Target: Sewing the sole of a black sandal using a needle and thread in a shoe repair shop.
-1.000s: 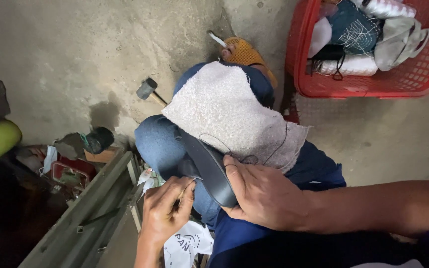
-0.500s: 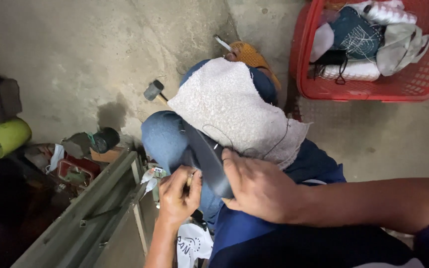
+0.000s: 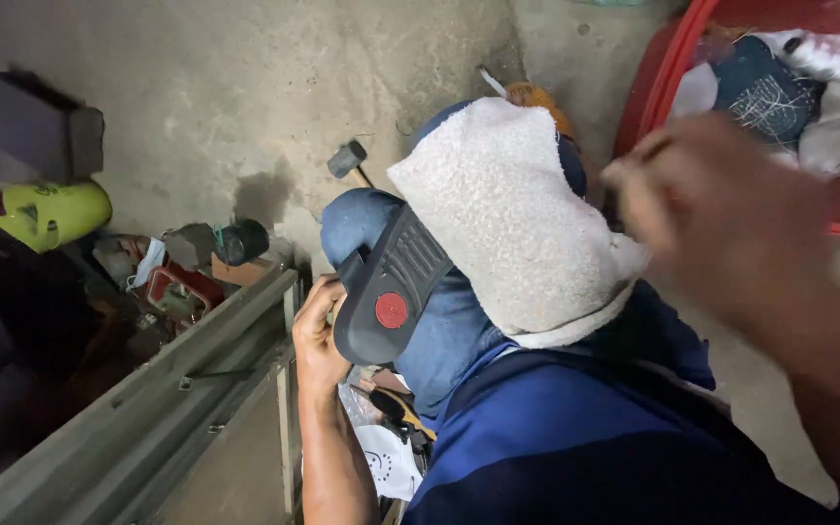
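Head view – left hand [image 3: 318, 335] grips shoe sole [image 3: 386, 292] – concrete floor [image 3: 206, 87]

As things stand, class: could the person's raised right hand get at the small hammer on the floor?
Probably yes: the right hand is empty, and the hammer lies uncovered, though the cloth-draped knee lies between.

Matt ribbed rubber shoe sole [image 3: 386, 292], nubbly white cloth [image 3: 517, 214], rough concrete floor [image 3: 216, 87], glossy red plastic basket [image 3: 668, 73]

right hand [image 3: 721, 219] motion-blurred, red basket [image 3: 678, 68] cut off by edge
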